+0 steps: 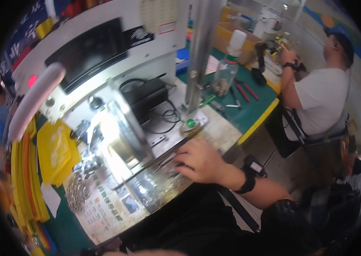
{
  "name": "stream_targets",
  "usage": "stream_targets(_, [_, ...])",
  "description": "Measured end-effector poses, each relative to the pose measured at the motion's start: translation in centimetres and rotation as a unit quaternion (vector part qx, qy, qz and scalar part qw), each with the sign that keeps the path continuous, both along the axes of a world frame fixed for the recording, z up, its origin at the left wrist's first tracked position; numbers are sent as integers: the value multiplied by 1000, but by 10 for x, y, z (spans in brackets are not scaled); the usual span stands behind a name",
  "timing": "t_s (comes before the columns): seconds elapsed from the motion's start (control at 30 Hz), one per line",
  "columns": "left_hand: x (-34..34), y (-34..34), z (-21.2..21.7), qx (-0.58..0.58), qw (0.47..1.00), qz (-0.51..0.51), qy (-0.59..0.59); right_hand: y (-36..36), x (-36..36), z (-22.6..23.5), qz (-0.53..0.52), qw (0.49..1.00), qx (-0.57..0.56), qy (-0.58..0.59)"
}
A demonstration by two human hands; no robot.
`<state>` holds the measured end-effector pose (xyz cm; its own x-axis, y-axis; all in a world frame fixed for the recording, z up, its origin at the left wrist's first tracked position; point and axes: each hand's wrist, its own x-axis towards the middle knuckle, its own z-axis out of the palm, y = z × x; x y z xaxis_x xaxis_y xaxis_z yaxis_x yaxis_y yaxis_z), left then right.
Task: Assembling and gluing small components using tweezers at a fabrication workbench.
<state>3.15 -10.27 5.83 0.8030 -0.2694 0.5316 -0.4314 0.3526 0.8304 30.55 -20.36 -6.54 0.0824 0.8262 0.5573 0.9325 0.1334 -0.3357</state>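
You sat at long workbench (248, 115) with green mat, yellow edge strip; grey tiled floor (274, 162) below, bright glare off metal plate (116, 136), co-worker's chair (317, 141) further down.

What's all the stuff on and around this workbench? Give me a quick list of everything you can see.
machine with dark screen: one, white, back left of the bench
red light: one, on the machine's left end
green button: one, at the foot of a metal post
metal post: one, silver, upright mid-bench
clear bottle: one, white cap, on the green mat
red-handled tools: a few, beside the bottle
yellow bags: a stack, left of the bench
small metal parts: a heap, silvery, front left
co-worker: one, white shirt, seated at right
right hand: black wrist strap, resting on the shiny metal plate
left hand: not seen
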Motion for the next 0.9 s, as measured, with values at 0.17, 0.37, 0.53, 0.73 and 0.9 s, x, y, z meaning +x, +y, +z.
stream_targets(0.17, [11,-33,-4,-17,998,24,-48,-1,-2,-1,6,999,25,28])
stream_targets(0.37, [6,-51,-19,-17,992,65,-108,-2,-3,-2,-1,999,33,27])
stream_targets(0.53, [-5,-61,-24,-57,984,89,-143,-2,-4,-5,-2,999,38,15])
stream_targets(0.73, [-11,-47,-8,63,992,64,-87,-2,-3,-5,-4,999,42,13])
stream_targets(0.9, [-17,-45,-30,-269,944,53,186,0,-2,-10,-12,999,31,-2])
